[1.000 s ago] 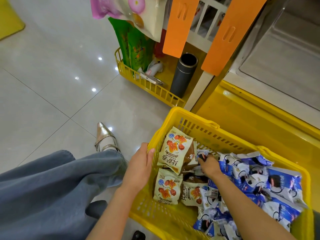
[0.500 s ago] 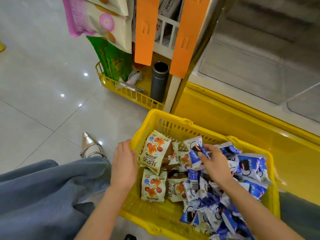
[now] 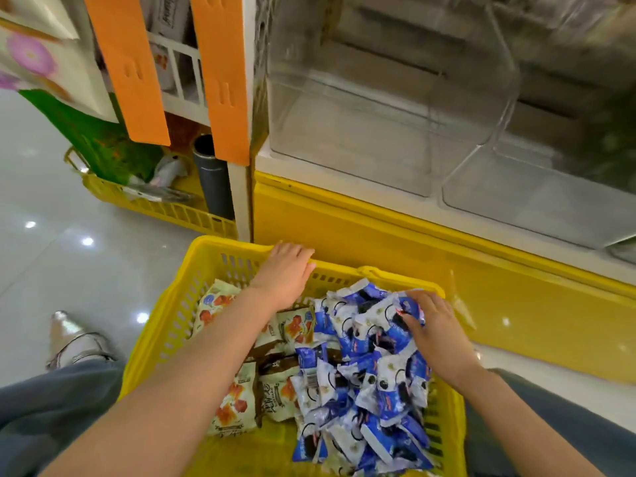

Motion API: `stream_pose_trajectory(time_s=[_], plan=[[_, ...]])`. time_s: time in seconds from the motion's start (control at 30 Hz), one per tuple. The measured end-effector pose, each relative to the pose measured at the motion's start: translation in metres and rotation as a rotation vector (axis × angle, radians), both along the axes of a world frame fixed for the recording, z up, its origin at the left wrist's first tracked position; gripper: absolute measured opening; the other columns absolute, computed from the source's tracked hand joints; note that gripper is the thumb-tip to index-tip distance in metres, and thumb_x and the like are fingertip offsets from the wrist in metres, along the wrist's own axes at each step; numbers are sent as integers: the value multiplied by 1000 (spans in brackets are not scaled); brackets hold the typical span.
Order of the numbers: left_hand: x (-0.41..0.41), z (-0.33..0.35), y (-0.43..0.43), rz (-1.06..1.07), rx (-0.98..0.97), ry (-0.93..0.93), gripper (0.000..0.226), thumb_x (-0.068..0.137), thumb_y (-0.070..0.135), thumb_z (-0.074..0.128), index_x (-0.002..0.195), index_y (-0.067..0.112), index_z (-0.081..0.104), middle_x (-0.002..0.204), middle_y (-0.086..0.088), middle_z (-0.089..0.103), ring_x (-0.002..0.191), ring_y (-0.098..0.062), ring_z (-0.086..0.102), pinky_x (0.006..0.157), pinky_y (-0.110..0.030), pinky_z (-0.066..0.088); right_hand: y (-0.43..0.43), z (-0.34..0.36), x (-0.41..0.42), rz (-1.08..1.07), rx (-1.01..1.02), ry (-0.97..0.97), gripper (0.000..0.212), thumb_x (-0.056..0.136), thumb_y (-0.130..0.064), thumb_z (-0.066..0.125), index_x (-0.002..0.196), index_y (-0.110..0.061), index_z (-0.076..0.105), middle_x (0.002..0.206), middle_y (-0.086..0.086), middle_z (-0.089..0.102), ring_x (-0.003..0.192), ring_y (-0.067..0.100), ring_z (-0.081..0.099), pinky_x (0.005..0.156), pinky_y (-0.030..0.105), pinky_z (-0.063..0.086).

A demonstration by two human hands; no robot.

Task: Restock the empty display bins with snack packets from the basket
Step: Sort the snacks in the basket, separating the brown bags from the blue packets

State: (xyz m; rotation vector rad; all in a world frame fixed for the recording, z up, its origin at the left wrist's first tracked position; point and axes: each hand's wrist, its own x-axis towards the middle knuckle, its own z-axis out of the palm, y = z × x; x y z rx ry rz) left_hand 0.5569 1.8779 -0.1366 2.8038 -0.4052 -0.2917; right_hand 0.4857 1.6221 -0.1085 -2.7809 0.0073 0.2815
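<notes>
A yellow plastic basket (image 3: 165, 325) sits on the floor in front of me. It holds several cream packets with red fruit print (image 3: 234, 407) on its left and a heap of blue-and-white packets (image 3: 364, 373) on its right. My left hand (image 3: 285, 273) grips the basket's far rim, fingers curled over the edge. My right hand (image 3: 430, 325) lies on top of the blue-and-white heap, fingers bent around packets at the far right. Clear empty display bins (image 3: 378, 132) stand just beyond, on a yellow base.
A second bin (image 3: 550, 187) sits right of the first. Left of the bins, orange strips (image 3: 223, 80) hang on a white rack over a yellow tray (image 3: 161, 208) holding a dark cylinder (image 3: 210, 177) and green bags. My silver shoe (image 3: 72, 342) is on the tiled floor.
My left hand left the basket's left wall and now grips its far rim. My right hand slid right across the blue-and-white packets. The view tilted up toward the bins.
</notes>
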Motion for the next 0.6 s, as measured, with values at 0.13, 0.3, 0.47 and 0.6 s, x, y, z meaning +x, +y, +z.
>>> stream_pose_trajectory(time_s=[0.13, 0.3, 0.47, 0.6], plan=[[-8, -13, -12, 38, -120, -129, 39, 100, 29, 30, 136, 17, 43, 143, -3, 41, 139, -23, 26, 115, -35, 3, -2, -9, 12, 90, -90, 26, 65, 92, -48, 46, 145, -15, 26, 150, 1, 25, 140, 19, 17, 114, 31, 18], [-58, -32, -47, 255, -509, 73, 47, 95, 43, 42, 136, 20, 38, 133, 1, 39, 127, -17, 35, 102, -28, 28, 2, -19, 21, -18, -14, 16, 80, 80, -56, 61, 140, -14, 29, 135, 4, 33, 129, 20, 30, 106, 32, 32], [-54, -48, -78, 425, -753, 570, 79, 85, 57, 52, 147, 25, 16, 155, 1, 11, 143, -21, 10, 112, -41, 18, 4, -28, 17, -64, 71, 88, 81, 74, -59, 67, 137, -18, 36, 132, 3, 33, 120, 20, 43, 95, 27, 39], [-45, -46, -83, 466, -867, 587, 65, 83, 52, 59, 134, 18, 39, 140, -8, 37, 130, -27, 36, 107, -43, 34, 5, -27, 22, -37, 85, 190, 81, 75, -58, 66, 140, -20, 36, 136, 2, 40, 124, 24, 43, 98, 34, 41]])
